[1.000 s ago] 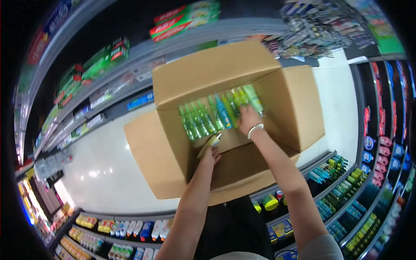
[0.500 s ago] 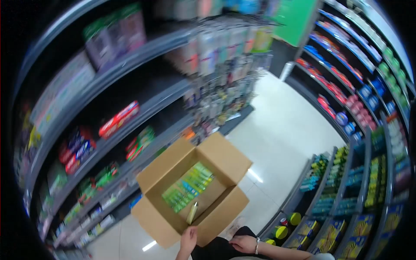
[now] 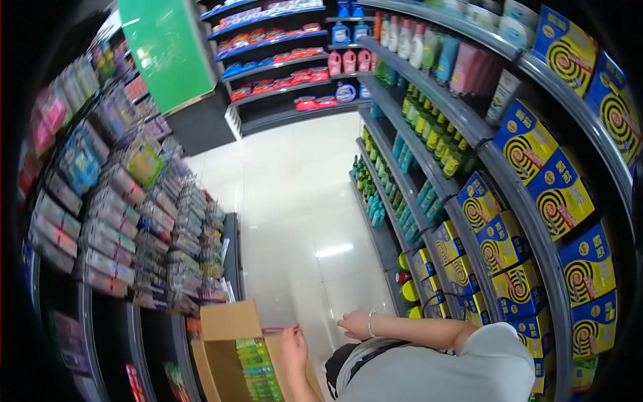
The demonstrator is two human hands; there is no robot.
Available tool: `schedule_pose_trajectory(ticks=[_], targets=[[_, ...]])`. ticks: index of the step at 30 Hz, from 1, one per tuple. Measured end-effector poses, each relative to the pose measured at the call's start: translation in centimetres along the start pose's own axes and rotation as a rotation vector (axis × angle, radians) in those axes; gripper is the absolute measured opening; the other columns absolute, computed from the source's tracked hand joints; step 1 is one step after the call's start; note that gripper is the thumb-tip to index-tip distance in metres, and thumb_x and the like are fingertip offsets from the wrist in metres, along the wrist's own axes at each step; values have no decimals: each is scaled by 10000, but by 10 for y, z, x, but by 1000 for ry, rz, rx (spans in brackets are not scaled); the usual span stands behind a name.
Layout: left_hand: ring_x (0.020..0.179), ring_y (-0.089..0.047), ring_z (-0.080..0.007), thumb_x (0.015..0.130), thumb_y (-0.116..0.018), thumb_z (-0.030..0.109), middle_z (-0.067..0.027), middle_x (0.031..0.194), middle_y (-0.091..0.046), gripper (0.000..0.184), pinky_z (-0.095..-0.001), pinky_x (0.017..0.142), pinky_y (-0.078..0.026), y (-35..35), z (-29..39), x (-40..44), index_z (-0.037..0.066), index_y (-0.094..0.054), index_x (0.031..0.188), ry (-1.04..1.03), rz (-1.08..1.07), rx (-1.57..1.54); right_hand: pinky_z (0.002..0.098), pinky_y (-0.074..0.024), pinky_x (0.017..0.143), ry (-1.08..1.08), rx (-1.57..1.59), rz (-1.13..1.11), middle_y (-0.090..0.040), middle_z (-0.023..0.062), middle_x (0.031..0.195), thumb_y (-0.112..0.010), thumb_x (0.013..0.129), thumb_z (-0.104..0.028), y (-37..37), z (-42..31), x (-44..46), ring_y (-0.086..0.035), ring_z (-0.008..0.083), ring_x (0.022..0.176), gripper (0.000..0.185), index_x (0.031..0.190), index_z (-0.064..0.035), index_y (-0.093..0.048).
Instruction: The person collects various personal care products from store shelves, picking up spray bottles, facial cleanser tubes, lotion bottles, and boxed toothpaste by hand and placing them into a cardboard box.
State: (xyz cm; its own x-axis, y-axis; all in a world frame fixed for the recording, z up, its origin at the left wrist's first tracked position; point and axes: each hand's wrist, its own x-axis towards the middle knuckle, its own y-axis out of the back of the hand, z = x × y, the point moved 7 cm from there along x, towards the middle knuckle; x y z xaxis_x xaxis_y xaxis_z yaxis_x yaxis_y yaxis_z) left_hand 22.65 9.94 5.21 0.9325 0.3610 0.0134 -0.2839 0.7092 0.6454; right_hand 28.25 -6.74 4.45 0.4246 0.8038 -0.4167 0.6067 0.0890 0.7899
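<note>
My left hand (image 3: pixel 295 348) is beside the open cardboard box (image 3: pixel 229 323), over its right side. Its fingers are closed together, and a thin reddish strip (image 3: pixel 272 329) shows between them and the box flap; I cannot make out what it is. Inside the box, rows of green and yellow packs (image 3: pixel 258 370) are partly visible, and the lower part of the box is cut off by the frame edge. My right hand (image 3: pixel 358 325), with a bracelet at the wrist, hangs in front of my body above the floor. Its fingers are loosely bent and apart, with nothing seen in them.
On the right, shelves hold yellow and blue mosquito coil boxes (image 3: pixel 516 285) and green bottles (image 3: pixel 429 124). Hanging packets (image 3: pixel 110 228) line the left rack. A tiled aisle (image 3: pixel 288 201) runs to the far shelves with detergent bottles (image 3: pixel 341 33); a green panel (image 3: pixel 167 53) stands far left.
My view has swung right and up, from the left shelves to the aisle and right shelves. The box now sits lower in the frame. Both hands remain near my body.
</note>
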Motion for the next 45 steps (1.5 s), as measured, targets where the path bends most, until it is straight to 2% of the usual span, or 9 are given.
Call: schedule_pose_trajectory(ticks=[10,17,23,25,30,35,40,44,45], targets=[[781,-562,-316,786,-493,117,-144,860,-576,198,-381,679,-453,-112,122,72,43,-543,962,-396,-430,-8,418,-437,771,-369,177,97,-558,169,911,-507,774,-255,28,114,-42,-552,326,876,281,967,-51,-511],[856,-559,-310,780,-507,224,-151,932,-580,281,-383,735,-451,-154,81,142,62,-543,1006,-280,-807,153,437,-446,730,-457,244,-88,-553,187,938,-470,792,-289,22,162,-6,-557,352,846,329,1028,-60,-498],[884,-552,-323,771,-519,293,-165,954,-573,363,-406,758,-445,-151,66,278,72,-510,1058,-240,-857,466,440,-447,725,-498,224,-45,-563,179,938,-439,812,-303,135,201,55,-557,353,852,373,1124,-97,-449],[875,-553,-320,769,-530,292,-159,942,-573,362,-404,757,-443,-152,63,336,71,-513,1054,-292,-743,486,430,-446,726,-409,245,185,-566,170,934,-458,806,-280,209,218,64,-561,330,853,357,1101,-79,-472],[857,-552,-322,759,-549,267,-157,935,-570,344,-408,751,-441,-150,87,445,69,-524,1040,-335,-646,522,398,-442,648,-525,-125,1191,-576,145,777,-549,699,-124,415,238,-35,-555,307,725,180,851,-32,-575],[849,-552,-328,752,-558,254,-163,927,-568,350,-410,745,-441,-174,117,503,54,-521,1037,-400,-615,525,331,-419,633,-1017,-598,1939,-524,115,727,-563,691,-16,473,213,-172,-525,275,697,83,764,-1,-527],[891,-542,-314,755,-545,246,-147,986,-562,327,-403,761,-436,-239,140,508,102,-527,1048,-434,-786,427,319,-413,649,-1354,-570,1941,-505,105,727,-558,697,-41,456,231,-218,-514,253,717,55,730,-29,-516],[924,-542,-310,791,-501,252,-163,1031,-555,377,-418,768,-445,-310,187,457,111,-490,1141,-730,-1093,245,302,-419,630,-1508,-539,1870,-495,90,709,-518,712,-33,443,243,-228,-501,240,671,20,720,-43,-502],[937,-535,-311,818,-455,225,-169,1043,-548,367,-415,790,-435,-318,207,438,81,-470,1156,-1020,-1045,292,280,-418,641,-1388,-533,1907,-488,88,723,-492,735,-2,437,250,-229,-493,235,667,29,742,-30,-499]])
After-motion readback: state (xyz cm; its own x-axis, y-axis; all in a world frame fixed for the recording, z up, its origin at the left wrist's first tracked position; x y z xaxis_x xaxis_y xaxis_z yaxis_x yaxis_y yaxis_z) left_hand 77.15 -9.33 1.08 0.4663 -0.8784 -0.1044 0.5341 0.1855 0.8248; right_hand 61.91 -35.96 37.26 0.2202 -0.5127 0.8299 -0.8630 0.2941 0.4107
